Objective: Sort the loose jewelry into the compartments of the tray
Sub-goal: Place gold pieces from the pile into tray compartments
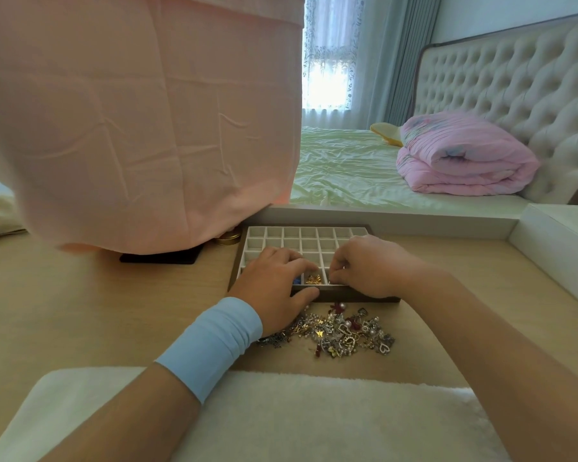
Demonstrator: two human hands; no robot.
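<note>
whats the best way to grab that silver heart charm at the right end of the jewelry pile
Pinch the silver heart charm by its outer rim, coming from above on its right. It seems to lie flat at the right edge of the jewelry pile, away from the tray, with bare table on that side, so a grip there likely avoids the tangle to its left.

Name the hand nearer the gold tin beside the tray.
Left. The left hand lies over the tray, close to the gold tin; the right hand is farther right.
</note>
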